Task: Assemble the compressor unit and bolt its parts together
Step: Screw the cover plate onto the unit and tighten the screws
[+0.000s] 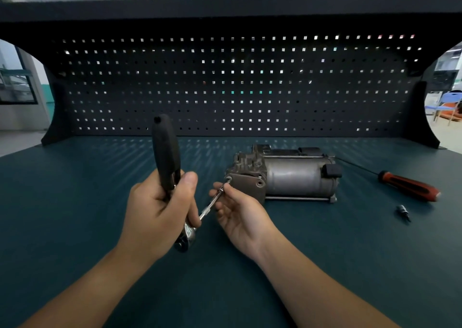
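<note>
Grey metal compressor unit [287,175]: probably heavy, rigid, best steadied by its drum. Left hand [160,210] curled round black-handled ratchet wrench [166,157]; right hand [240,215] pinching steel extension bar [212,204].

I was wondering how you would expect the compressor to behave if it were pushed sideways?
The compressor looks all metal, so it is probably heavy for its size and stiff. Its motor body is round, but a rod and flatter parts run along its base, so it would likely slide, not roll.
</note>
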`<state>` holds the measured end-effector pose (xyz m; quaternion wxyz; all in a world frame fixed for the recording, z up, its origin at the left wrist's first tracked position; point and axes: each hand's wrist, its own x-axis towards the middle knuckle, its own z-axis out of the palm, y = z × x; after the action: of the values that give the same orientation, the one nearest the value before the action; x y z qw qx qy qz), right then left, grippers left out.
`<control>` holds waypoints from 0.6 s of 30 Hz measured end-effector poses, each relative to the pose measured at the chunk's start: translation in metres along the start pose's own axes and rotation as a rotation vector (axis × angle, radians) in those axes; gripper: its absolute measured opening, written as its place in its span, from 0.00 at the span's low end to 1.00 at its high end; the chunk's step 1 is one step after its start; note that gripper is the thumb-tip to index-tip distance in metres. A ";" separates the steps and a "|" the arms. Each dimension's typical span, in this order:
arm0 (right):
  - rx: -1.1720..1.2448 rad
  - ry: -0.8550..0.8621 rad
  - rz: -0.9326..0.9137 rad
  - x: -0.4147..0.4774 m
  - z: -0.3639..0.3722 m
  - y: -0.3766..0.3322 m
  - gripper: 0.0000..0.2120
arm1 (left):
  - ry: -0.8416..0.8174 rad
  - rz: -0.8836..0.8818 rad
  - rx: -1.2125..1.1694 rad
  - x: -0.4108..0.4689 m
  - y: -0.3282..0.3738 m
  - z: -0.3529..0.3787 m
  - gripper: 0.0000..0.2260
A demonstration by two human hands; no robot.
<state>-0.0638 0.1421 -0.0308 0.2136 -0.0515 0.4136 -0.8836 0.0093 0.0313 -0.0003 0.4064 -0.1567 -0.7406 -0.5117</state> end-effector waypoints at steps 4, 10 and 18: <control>-0.007 -0.009 -0.014 0.001 -0.001 -0.001 0.08 | -0.002 -0.020 -0.027 -0.002 -0.002 0.003 0.15; -0.043 -0.013 -0.001 0.002 -0.005 -0.004 0.09 | -0.075 -0.080 -0.163 -0.011 -0.001 0.014 0.12; -0.106 -0.003 -0.006 0.002 -0.006 -0.005 0.09 | 0.000 -0.130 -0.289 -0.016 0.005 0.023 0.12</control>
<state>-0.0691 0.1483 -0.0314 0.2087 -0.0653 0.4595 -0.8609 0.0127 0.0570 -0.0130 0.3456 -0.1654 -0.6677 -0.6382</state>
